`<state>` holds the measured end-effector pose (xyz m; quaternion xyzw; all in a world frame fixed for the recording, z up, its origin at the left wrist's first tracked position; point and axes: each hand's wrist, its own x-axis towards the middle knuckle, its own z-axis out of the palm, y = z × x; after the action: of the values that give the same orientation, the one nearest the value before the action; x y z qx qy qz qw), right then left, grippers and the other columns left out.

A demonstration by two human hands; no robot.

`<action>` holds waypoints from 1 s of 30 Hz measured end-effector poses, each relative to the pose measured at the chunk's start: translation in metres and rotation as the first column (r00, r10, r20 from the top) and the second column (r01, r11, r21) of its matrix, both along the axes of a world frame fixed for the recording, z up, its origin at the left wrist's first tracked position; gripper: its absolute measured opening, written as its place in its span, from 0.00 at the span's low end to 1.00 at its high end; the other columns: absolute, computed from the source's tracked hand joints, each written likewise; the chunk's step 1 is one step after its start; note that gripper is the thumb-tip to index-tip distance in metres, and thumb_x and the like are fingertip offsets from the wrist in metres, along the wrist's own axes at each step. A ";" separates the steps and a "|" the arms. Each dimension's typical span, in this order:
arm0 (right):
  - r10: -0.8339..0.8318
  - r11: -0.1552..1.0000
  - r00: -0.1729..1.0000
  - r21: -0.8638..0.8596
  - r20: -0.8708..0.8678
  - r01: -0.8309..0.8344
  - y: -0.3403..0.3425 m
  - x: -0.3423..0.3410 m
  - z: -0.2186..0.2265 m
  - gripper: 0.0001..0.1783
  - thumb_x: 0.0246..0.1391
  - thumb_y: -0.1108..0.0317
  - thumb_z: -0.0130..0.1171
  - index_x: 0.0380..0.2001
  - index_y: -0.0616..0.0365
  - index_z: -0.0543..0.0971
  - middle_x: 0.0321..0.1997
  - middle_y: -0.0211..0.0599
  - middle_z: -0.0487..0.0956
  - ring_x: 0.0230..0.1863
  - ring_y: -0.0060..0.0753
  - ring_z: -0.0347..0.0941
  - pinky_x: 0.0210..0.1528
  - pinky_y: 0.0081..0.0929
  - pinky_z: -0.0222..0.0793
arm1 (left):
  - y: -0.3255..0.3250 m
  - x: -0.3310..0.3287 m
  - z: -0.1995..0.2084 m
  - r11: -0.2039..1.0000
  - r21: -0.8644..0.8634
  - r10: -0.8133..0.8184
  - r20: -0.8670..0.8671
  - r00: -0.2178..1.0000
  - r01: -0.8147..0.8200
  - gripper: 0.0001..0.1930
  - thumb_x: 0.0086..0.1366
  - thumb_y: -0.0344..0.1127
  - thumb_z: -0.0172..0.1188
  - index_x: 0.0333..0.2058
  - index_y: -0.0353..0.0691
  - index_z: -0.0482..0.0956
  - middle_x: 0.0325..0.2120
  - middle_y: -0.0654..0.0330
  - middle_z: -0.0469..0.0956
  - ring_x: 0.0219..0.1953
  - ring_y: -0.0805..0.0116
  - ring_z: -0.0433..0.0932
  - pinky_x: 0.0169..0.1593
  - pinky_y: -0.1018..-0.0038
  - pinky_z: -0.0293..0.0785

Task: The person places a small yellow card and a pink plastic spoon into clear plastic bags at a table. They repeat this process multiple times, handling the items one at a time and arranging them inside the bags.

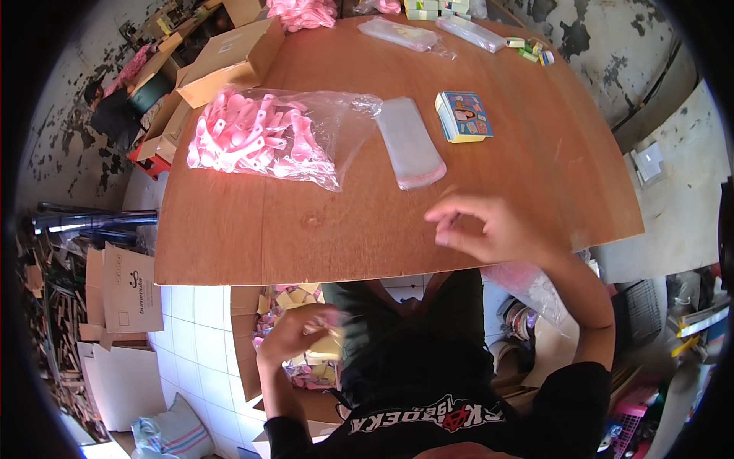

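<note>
My left hand [290, 334] is low at the left, beyond the table's near edge and above a cardboard box [246, 344] of small pink and yellow packets. Its fingers are curled on a small packet [330, 344], yellowish and blurred by motion. Over the near right part of the table my right hand [493, 229] hovers with bent fingers, thumb and forefinger apart, nothing between them. Just beyond it lies a stack of clear plastic sleeves [409, 141]. Right of the sleeves stands a stack of printed cards [465, 118]. A clear bag of pink plastic spoons [252, 138] lies left.
The brown wooden table [344, 229] curves across the view. At its far left is a cardboard carton [233, 61]; more pink spoons [302, 11], plastic packs [401, 34] and small card stacks [527, 50] lie at the back. A person [115, 107] sits far left.
</note>
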<state>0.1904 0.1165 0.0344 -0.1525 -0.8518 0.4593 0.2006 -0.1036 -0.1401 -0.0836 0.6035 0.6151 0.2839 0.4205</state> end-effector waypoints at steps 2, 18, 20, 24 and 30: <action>-0.102 0.991 0.995 0.081 -0.019 0.103 0.022 0.000 -0.010 0.09 0.58 0.70 0.62 0.42 0.59 0.81 0.34 0.31 0.81 0.38 0.21 0.77 0.44 0.22 0.72 | -0.036 -0.028 -0.051 0.984 -0.079 0.148 -0.128 0.981 -0.159 0.27 0.54 0.26 0.70 0.54 0.38 0.75 0.42 0.54 0.82 0.43 0.59 0.82 0.45 0.68 0.78; -0.452 0.865 0.878 0.316 0.155 0.390 0.075 -0.051 -0.049 0.10 0.49 0.60 0.65 0.29 0.56 0.85 0.28 0.40 0.82 0.32 0.41 0.80 0.34 0.37 0.72 | 0.096 0.093 0.141 0.792 0.363 -0.460 -0.174 0.871 0.491 0.17 0.64 0.33 0.60 0.51 0.35 0.75 0.48 0.46 0.77 0.45 0.50 0.79 0.45 0.62 0.77; -0.460 0.860 0.882 0.297 0.104 0.414 0.070 -0.050 -0.046 0.08 0.52 0.68 0.64 0.31 0.62 0.84 0.28 0.43 0.82 0.26 0.34 0.78 0.31 0.30 0.70 | 0.130 0.087 0.146 0.875 0.314 -0.265 -0.325 0.908 0.368 0.15 0.62 0.31 0.59 0.48 0.35 0.76 0.47 0.46 0.77 0.47 0.46 0.78 0.47 0.57 0.75; -0.505 0.803 0.862 0.350 -0.028 0.482 0.062 -0.046 -0.040 0.08 0.53 0.68 0.63 0.31 0.62 0.84 0.26 0.43 0.81 0.24 0.33 0.76 0.29 0.31 0.69 | 0.205 0.065 0.097 0.712 0.581 0.017 -0.575 0.818 0.394 0.15 0.57 0.26 0.57 0.45 0.34 0.76 0.45 0.46 0.77 0.50 0.43 0.74 0.57 0.53 0.67; -0.414 0.727 0.910 0.607 0.014 0.321 0.022 -0.023 -0.010 0.05 0.52 0.67 0.62 0.27 0.56 0.83 0.25 0.41 0.77 0.30 0.47 0.76 0.32 0.42 0.69 | 0.205 0.078 0.094 0.859 0.418 0.060 -0.656 0.753 0.295 0.22 0.53 0.24 0.59 0.49 0.34 0.70 0.43 0.47 0.77 0.56 0.47 0.72 0.67 0.55 0.52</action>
<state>0.1671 0.1382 0.0246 -0.2817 -0.9169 0.1087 0.2610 -0.0254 0.0652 0.0107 0.7897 0.5864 0.1778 0.0291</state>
